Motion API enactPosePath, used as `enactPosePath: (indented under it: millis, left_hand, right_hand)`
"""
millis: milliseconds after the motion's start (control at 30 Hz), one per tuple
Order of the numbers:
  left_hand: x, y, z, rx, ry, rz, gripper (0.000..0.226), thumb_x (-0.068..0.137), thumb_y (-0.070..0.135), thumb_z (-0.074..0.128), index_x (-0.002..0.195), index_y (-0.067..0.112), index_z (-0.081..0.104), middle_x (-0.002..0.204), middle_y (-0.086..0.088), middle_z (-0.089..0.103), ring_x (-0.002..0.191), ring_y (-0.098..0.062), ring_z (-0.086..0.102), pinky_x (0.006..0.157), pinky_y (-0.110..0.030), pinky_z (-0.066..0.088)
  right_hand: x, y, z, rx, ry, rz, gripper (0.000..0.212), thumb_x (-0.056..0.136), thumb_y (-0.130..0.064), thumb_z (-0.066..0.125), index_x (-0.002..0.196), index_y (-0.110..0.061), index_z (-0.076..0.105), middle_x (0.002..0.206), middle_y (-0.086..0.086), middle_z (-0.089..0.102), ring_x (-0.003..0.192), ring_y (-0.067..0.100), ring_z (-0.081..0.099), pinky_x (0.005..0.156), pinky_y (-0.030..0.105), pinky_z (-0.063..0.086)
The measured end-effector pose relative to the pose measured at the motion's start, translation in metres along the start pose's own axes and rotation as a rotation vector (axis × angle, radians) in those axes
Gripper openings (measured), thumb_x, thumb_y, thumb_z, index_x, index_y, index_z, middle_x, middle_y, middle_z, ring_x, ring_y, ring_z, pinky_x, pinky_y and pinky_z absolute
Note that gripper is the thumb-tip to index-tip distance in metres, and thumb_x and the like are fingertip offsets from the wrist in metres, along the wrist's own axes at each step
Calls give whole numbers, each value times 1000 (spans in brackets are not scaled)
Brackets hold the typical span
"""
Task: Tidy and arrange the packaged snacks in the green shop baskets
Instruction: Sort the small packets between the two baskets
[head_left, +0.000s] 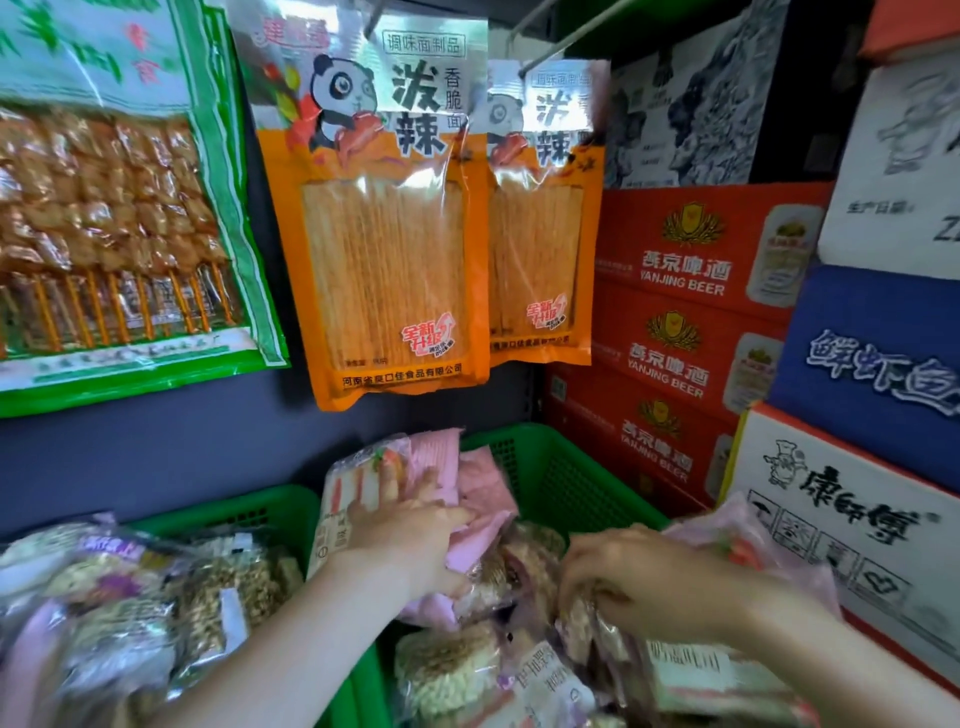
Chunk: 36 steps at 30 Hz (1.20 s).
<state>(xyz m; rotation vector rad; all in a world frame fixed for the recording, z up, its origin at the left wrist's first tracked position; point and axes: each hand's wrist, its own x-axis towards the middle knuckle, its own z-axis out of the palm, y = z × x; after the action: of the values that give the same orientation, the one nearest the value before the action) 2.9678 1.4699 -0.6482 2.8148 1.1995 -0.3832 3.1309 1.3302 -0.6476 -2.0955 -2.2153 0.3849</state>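
Left hand (410, 525) grips upright pink packets (462, 483) at the back of the right green basket (566, 483), probably squaring them, while right hand (639, 571) pinches a grain-cake packet (582, 623) lying in front.

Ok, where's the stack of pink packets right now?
In the head view, centre frame: the pink packets stand upright at the back-left of the right green basket, gripped by the left hand, below the hanging orange panda bag.
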Motion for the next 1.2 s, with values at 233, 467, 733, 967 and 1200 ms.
enactPosePath:
  millis: [233, 467, 733, 967, 1200]
  left_hand:
    - [-1, 4, 10, -3, 28, -7, 71, 87, 39, 59, 143, 50, 16, 156, 2, -20, 138, -39, -28, 113, -63, 1]
    - [-18, 11, 18, -37, 208, 33, 62, 90, 34, 58, 142, 43, 26, 158, 0, -12, 141, -37, -23, 112, -62, -3]
    - [-79, 13, 47, -79, 253, 206, 51, 95, 28, 45, 142, 37, 28, 157, 10, -8, 142, -17, -23, 112, -48, -14]
    - [-76, -3, 39, -150, 223, 172, 42, 95, 34, 44, 136, 38, 39, 156, 7, 10, 145, -19, -8, 117, -47, 3]
    - [-59, -6, 36, -225, 251, 217, 40, 93, 19, 48, 129, 38, 50, 157, 6, 13, 146, -18, -5, 118, -37, -2]
  right_hand:
    - [3, 22, -14, 190, 447, 218, 32, 93, -13, 49, 121, -25, 56, 126, -14, 47, 117, 2, 45, 104, 16, 32]
    - [-13, 11, -33, -316, -426, 535, 103, 73, -48, 71, 146, -41, -2, 155, 3, 17, 140, 32, 19, 114, 52, 17]
    - [-14, -6, -33, -380, -77, 509, 95, 69, -35, 77, 144, -32, 19, 132, -3, 53, 124, 25, 45, 110, 46, 24]
    - [-10, -18, -64, -367, 451, 535, 73, 77, -29, 71, 135, -29, 26, 121, 5, 54, 114, 31, 48, 102, 48, 35]
    - [31, -20, -66, -441, 742, 388, 59, 83, -22, 64, 133, -22, 32, 131, 6, 44, 120, 30, 38, 98, 43, 31]
